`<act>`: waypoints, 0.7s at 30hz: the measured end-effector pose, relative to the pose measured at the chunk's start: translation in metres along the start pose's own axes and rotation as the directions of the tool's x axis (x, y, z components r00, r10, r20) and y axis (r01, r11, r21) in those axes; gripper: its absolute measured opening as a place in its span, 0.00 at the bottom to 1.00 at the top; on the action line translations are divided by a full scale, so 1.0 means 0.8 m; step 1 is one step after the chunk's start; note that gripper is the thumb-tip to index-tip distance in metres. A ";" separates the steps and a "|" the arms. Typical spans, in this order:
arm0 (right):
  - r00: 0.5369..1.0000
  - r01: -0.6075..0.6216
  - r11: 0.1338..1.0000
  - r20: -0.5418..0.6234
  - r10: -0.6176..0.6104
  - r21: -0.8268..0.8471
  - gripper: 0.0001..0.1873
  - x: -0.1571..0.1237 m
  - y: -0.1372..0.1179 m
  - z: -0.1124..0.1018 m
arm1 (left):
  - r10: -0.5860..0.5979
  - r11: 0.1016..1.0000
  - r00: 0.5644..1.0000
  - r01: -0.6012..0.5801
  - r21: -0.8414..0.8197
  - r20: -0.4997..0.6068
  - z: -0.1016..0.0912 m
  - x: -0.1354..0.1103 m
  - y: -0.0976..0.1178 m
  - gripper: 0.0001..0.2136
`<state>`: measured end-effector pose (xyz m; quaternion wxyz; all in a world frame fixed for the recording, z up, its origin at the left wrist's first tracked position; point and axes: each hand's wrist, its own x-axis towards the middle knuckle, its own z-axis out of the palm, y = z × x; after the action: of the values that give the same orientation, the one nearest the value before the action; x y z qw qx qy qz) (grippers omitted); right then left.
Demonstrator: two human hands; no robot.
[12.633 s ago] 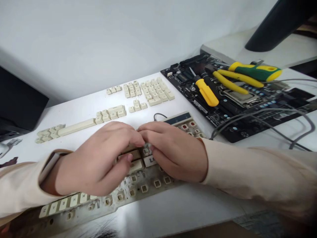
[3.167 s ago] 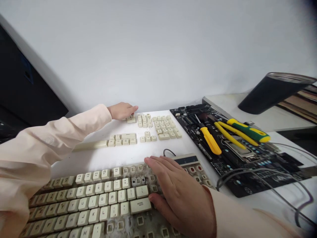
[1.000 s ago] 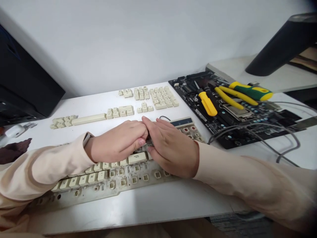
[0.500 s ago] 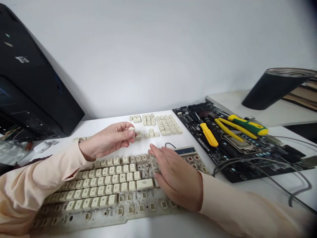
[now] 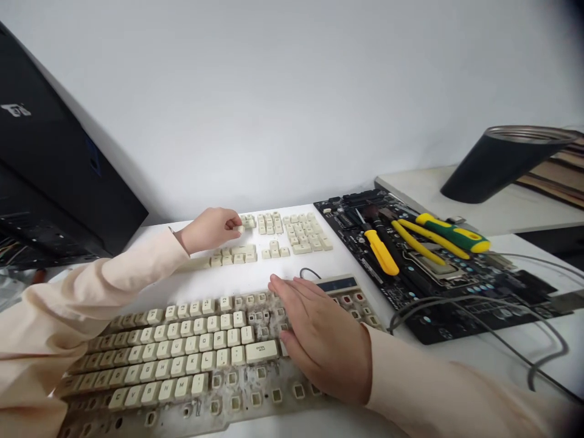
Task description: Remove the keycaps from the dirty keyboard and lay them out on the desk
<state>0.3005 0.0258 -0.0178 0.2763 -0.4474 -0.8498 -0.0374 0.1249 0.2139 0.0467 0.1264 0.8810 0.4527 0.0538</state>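
Observation:
My left hand [image 5: 210, 230] reaches over the white table behind the keyboard, thumb and fingers pinched on a small cream keycap [image 5: 241, 229]. Its fingertips are beside a small group of loose keycaps [image 5: 249, 221]. My right hand [image 5: 319, 331] rests on the right part of the old cream keyboard [image 5: 262, 389], fingers stretched out, holding nothing. The keyboard's lower row and right side show bare key sockets, while letter keys and a large Enter key [image 5: 261, 350] are seated. My right hand covers part of the number pad area.
More loose keycaps [image 5: 306, 231] lie sorted in clusters near the wall. At right, a black motherboard [image 5: 429, 331] carries a yellow screwdriver [image 5: 382, 252] and yellow-green pliers [image 5: 451, 234]. Cables loop over it. A dark tumbler [image 5: 495, 164] stands beyond; a black computer case [image 5: 59, 164] is at left.
My left hand has moved away from above the keyboard, back and down to the loose keycaps with the keycap in its pinch. My right hand stays on the keyboard. The view has shifted slightly.

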 end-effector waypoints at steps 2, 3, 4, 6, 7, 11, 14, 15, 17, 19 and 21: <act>1.000 0.006 1.000 0.009 -0.006 -0.005 0.28 0.000 0.001 0.000 | -0.002 1.000 1.000 0.002 0.025 0.007 0.007 0.006 -0.002 0.13; 1.000 0.009 1.000 0.011 -0.009 -0.006 0.28 0.001 0.001 -0.001 | -0.002 0.999 1.000 0.002 0.039 0.010 0.009 0.008 -0.003 0.13; 1.000 0.011 1.000 0.014 -0.011 -0.004 0.28 0.001 0.001 -0.001 | -0.002 0.999 1.000 0.001 0.050 0.013 0.011 0.009 -0.003 0.13; 1.000 0.007 1.000 0.021 -0.007 0.005 0.28 0.001 0.001 -0.001 | 0.005 0.998 1.000 -0.006 0.065 0.020 0.015 0.011 -0.002 0.13; 1.000 0.001 1.000 0.024 -0.002 0.010 0.28 0.001 0.001 -0.001 | 0.011 0.998 1.000 -0.013 0.067 0.024 0.016 0.012 -0.002 0.13; 0.999 -0.012 0.999 0.040 0.011 0.038 0.28 0.000 0.001 -0.002 | 0.034 0.997 0.999 -0.035 0.063 0.018 0.021 0.013 0.000 0.11; 0.999 -0.008 0.999 0.052 0.005 0.052 0.29 -0.001 0.001 -0.002 | 0.051 0.997 0.999 -0.051 0.060 0.001 0.024 0.016 0.002 0.10; 0.999 -0.007 0.999 0.054 0.004 0.053 0.29 -0.002 0.001 -0.003 | 0.058 0.997 0.998 -0.058 0.059 -0.002 0.025 0.017 0.003 0.09; 0.998 -0.006 0.998 0.058 0.002 0.055 0.28 -0.002 0.001 -0.003 | 0.072 0.996 0.997 -0.071 0.059 -0.006 0.027 0.020 0.004 0.08; 0.998 -0.001 0.998 0.061 -0.002 0.056 0.28 -0.002 0.002 -0.003 | 0.088 0.994 0.996 -0.087 0.060 -0.006 0.029 0.022 0.004 0.09; 0.998 0.007 0.998 0.056 -0.010 0.057 0.28 -0.001 0.002 -0.003 | 0.103 0.993 0.995 -0.102 0.066 -0.006 0.030 0.023 0.004 0.09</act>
<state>0.3035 0.0255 -0.0167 0.2649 -0.4367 -0.8597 -0.0019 0.1431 0.2229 0.0238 0.0921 0.9065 0.4091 0.0496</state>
